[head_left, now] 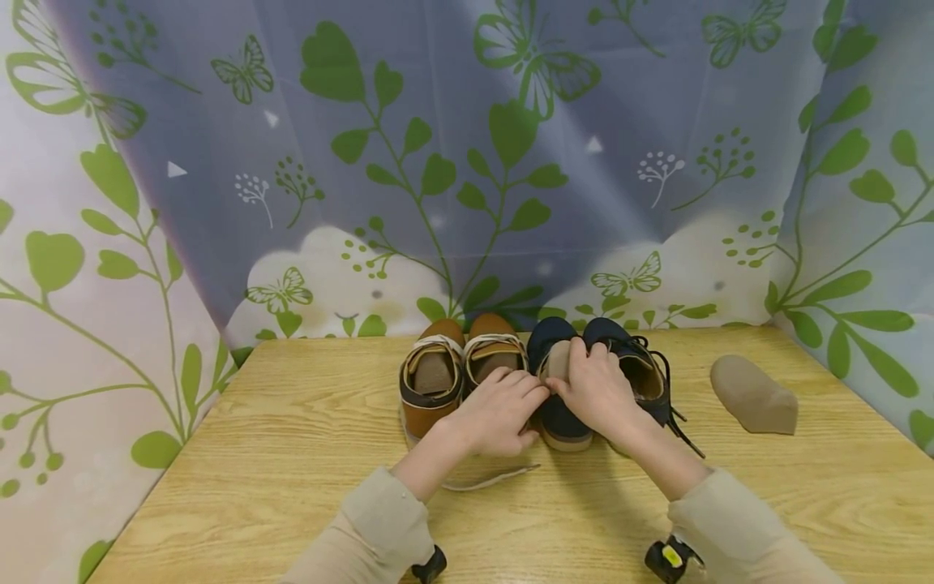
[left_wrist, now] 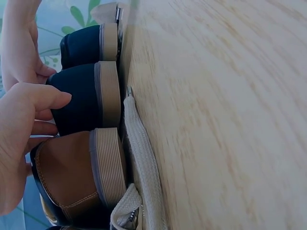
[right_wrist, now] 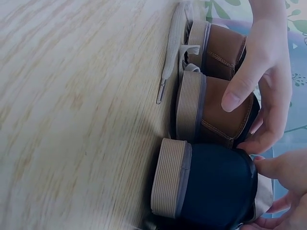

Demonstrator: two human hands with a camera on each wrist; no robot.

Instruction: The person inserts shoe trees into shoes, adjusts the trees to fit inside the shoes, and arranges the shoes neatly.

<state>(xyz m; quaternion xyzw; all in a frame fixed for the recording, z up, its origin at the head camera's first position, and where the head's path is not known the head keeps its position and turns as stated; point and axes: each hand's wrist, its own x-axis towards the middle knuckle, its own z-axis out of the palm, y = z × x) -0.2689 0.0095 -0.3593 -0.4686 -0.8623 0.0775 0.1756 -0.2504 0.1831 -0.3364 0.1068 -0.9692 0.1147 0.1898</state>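
A beige shoe insert (head_left: 558, 362) stands in the opening of the left navy shoe (head_left: 565, 425). My right hand (head_left: 601, 388) grips it, thumb on one side and fingers on the other; the insert's lower part is hidden inside the shoe. My left hand (head_left: 499, 412) reaches over the right brown shoe (head_left: 494, 334), its fingertips touching the navy shoe's collar. In the right wrist view, the left thumb (right_wrist: 235, 96) hangs apart, in front of the brown heel. The other navy shoe (head_left: 645, 377), with dark laces, is right of my right hand.
A second beige insert (head_left: 755, 395) lies on the wooden table (head_left: 306, 430) at the right. The left brown shoe (head_left: 432, 410) stands beside its mate. A pale lace (head_left: 492, 478) trails along the table behind the brown heels. Patterned cloth (head_left: 409, 162) hangs at the back.
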